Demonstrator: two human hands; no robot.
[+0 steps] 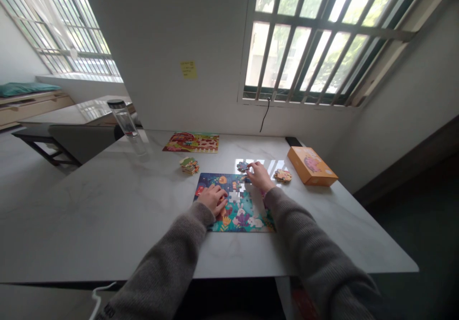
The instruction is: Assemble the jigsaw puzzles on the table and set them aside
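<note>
A jigsaw puzzle (255, 221) with rabbits, plants and a dark blue night sky lies in front of me, with pale gaps near its middle and upper right. Across its left part rests my left hand (213, 199), fingers stretched over the pieces and partly covering them. My right hand (261, 176) is beyond the puzzle's top edge, its thumb and forefinger pinching at the right side of a small pile of blue puzzle pieces (242, 166); the piece between the fingertips is mostly hidden.
Other piles of pieces stand at left (189, 165) and right (283, 176). A farm-scene puzzle (191, 142) lies by the wall. An orange box (311, 165) and a dark flat object (293, 142) are at right, a clear bottle (124, 119) at far left.
</note>
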